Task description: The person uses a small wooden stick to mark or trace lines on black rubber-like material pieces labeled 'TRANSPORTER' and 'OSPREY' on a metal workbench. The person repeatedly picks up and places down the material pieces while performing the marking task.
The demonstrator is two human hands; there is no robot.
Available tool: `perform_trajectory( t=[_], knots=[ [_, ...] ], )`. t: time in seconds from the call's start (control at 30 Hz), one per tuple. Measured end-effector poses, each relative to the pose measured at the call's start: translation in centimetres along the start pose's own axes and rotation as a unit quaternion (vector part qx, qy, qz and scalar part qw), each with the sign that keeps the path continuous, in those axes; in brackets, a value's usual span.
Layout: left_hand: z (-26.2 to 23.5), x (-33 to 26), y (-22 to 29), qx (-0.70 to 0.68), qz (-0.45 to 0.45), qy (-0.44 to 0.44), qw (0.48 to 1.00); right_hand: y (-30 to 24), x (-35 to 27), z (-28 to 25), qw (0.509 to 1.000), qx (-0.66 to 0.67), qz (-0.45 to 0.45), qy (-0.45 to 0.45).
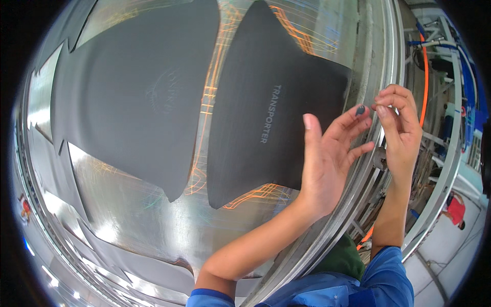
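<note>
My left hand (327,163) is over the right edge of a dark grey, shaped fabric panel (245,117) with pale printed lettering. Its thumb and fingers are spread, and a small dark grey bit (360,110) sits on one fingertip. Close by on the right, my right hand (401,125) is raised with thumb and fingertips pinched together, almost touching the left fingertips. Whatever the pinch holds, if anything, is too small to make out. A larger dark grey panel (128,102) with a faint emblem lies left of the first one.
Both panels lie on a shiny metal table (169,230) marked with orange and yellow lines. Along its right side runs a metal rail (378,66). Beyond are a metal frame, an orange hose (425,77) and a person in red (454,209). More grey panels (138,261) lie at the left.
</note>
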State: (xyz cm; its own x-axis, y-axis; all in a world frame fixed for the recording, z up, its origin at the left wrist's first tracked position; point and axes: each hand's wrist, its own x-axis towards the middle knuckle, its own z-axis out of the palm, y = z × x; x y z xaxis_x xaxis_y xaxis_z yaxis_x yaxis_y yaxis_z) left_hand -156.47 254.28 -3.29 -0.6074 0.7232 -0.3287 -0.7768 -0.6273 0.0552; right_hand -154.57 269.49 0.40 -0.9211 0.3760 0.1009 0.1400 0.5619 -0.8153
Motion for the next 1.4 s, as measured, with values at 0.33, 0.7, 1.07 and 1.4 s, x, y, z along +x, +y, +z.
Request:
perform_trajectory(
  t=[0.33, 0.7, 1.07, 1.4],
  knots=[
    [-0.5, -0.5, 1.2, -0.050, 0.021, 0.033, 0.998, -0.6, -0.5, 0.1, 0.996, -0.072, -0.051, -0.014],
    [-0.6, -0.3, 1.2, -0.016, 0.043, 0.051, 0.998, -0.6, -0.4, 0.8, 0.989, -0.112, -0.085, -0.045],
    [-0.4, -0.3, 1.3, -0.005, 0.048, 0.042, 0.998, 0.7, -0.6, -0.3, 0.996, 0.052, -0.040, 0.055],
    [-0.6, -0.3, 1.3, -0.010, 0.046, 0.045, 0.998, -0.2, -0.3, -0.1, 0.991, -0.095, -0.089, -0.032]
  ],
)
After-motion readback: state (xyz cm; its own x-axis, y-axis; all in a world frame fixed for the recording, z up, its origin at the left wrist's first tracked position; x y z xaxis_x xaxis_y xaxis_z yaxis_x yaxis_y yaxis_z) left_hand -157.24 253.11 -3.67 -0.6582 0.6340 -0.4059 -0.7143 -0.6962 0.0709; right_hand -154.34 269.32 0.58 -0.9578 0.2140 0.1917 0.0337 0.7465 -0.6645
